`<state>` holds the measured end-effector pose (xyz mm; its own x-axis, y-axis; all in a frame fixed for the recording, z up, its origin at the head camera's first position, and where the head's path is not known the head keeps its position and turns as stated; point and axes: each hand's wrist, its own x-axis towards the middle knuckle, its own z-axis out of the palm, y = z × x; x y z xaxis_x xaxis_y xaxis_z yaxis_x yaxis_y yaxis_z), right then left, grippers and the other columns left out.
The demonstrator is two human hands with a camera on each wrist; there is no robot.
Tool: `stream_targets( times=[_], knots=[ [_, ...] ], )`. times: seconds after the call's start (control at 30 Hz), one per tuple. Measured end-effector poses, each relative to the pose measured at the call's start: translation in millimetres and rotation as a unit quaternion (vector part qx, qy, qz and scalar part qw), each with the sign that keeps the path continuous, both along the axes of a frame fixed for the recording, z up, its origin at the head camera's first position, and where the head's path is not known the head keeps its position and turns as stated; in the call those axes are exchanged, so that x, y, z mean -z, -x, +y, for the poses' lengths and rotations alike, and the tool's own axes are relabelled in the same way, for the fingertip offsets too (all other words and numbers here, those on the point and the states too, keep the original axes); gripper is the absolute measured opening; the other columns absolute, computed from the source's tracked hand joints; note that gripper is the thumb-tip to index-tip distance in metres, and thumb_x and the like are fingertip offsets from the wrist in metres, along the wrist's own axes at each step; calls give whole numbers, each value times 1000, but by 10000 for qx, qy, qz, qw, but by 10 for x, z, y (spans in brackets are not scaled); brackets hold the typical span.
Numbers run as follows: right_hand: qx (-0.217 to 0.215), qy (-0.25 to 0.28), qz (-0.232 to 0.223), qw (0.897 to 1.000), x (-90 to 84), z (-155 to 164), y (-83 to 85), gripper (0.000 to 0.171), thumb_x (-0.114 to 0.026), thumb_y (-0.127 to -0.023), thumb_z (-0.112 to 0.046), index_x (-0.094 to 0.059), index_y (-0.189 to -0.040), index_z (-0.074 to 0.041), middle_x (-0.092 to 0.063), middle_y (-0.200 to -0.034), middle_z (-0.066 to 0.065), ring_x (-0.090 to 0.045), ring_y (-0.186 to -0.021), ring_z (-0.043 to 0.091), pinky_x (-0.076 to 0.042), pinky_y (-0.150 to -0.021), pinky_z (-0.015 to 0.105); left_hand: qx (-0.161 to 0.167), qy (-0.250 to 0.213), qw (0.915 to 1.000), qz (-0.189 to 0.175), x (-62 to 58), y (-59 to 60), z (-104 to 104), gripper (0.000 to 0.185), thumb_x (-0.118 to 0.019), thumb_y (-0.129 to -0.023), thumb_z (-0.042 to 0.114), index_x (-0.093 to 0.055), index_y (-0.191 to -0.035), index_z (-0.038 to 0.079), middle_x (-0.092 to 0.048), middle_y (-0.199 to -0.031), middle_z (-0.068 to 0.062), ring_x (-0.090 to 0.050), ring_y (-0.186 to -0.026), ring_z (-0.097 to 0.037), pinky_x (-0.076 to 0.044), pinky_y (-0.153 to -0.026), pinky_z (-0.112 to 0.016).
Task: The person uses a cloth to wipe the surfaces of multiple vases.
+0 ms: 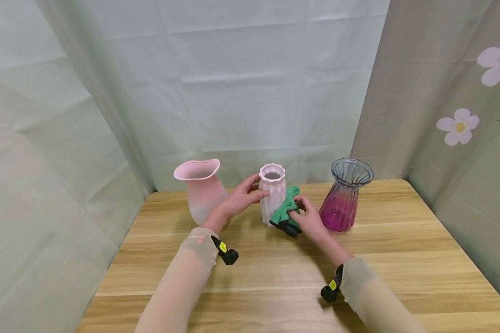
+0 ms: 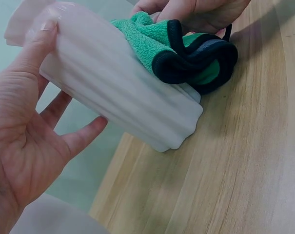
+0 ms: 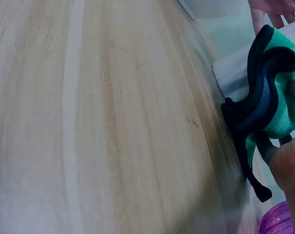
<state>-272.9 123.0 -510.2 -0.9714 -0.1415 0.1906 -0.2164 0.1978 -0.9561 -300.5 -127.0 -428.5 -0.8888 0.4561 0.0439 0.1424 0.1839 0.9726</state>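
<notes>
left hand (image 1: 240,200) fingers spread, steadying white ribbed vase (image 1: 272,192) upright mid-table | right hand (image 1: 309,221) pinching green cloth (image 1: 286,212) against vase flank, probably wiping | pink vase (image 1: 201,189) left, purple glass vase (image 1: 344,196) right | wooden table (image 1: 275,273)

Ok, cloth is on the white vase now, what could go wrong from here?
The left hand steadies the white vase with fingertips only, so a hard rub from the cloth in the right hand could tip it. The purple vase stands beside that hand; a wide stroke might knock it.
</notes>
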Motion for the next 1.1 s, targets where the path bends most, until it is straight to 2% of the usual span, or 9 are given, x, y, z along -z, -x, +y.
stream_targets(
  times=[0.2,0.37,0.47,0.57,0.63,0.77,0.9,1.0,1.1],
  knots=[
    [91,77,11,9999,24,-12,-17,27,-73,-97,-17,-59,-120,-15,-62,-125,11,-52,-128,31,-39,-108,51,30,-108,9999,-56,18,15,-5,70,-68,-101,25,-32,-161,16,-36,-160,-7,-43,-141,-28,-47,-107,-46],
    [174,223,80,9996,12,-31,-25,29,-73,-96,-11,-60,-122,-9,-63,-123,12,-53,-127,32,-39,-109,49,-33,-7,10000,-46,14,8,-3,68,-69,-101,28,-35,-160,23,-38,-159,-4,-44,-140,-27,-47,-107,-45],
    [275,409,21,9988,-12,-48,-34,29,-72,-96,-9,-61,-122,-6,-63,-123,14,-52,-126,31,-38,-108,48,-27,-6,10000,-33,16,3,0,68,-69,-101,27,-35,-160,21,-38,-159,-5,-43,-140,-28,-47,-107,-45],
    [351,559,-71,9978,-101,-66,-66,28,-70,-97,-7,-61,-123,-1,-63,-124,18,-51,-125,32,-39,-107,49,16,-27,10000,0,22,9,3,69,-68,-101,25,-33,-161,17,-37,-159,-6,-41,-141,-31,-47,-107,-46],
    [376,597,-103,9975,-227,-80,-121,28,-69,-97,-5,-61,-123,2,-62,-123,19,-52,-124,31,-40,-105,47,34,-50,10000,12,23,10,5,69,-67,-102,24,-33,-161,17,-37,-160,-7,-40,-142,-32,-46,-108,-46],
    [326,574,-59,9978,-511,-89,-225,27,-67,-97,-4,-59,-122,5,-62,-120,19,-52,-120,28,-43,-98,35,2,-57,10000,11,14,0,10,66,-67,-102,22,-35,-160,21,-38,-159,-6,-39,-142,-32,-47,-108,-45],
    [265,649,6,9975,-561,-66,-130,27,-68,-98,-8,-60,-122,1,-61,-120,14,-52,-119,24,-45,-92,27,-9,-27,10000,11,12,-2,14,65,-67,-102,22,-36,-159,23,-39,-159,-5,-41,-142,-30,-47,-107,-44],
    [231,798,115,9965,-554,-56,-7,28,-69,-98,-11,-60,-123,-1,-61,-121,11,-51,-118,21,-46,-89,26,-13,-10,10000,9,13,2,14,64,-67,-102,22,-37,-159,23,-39,-158,-4,-41,-141,-28,-47,-107,-43],
    [207,929,269,9951,-651,-77,41,28,-70,-98,-11,-60,-122,0,-61,-118,9,-52,-116,20,-47,-87,25,-34,15,10000,2,19,8,13,65,-68,-101,24,-38,-158,24,-39,-158,-3,-42,-141,-25,-48,-107,-42]
  ],
)
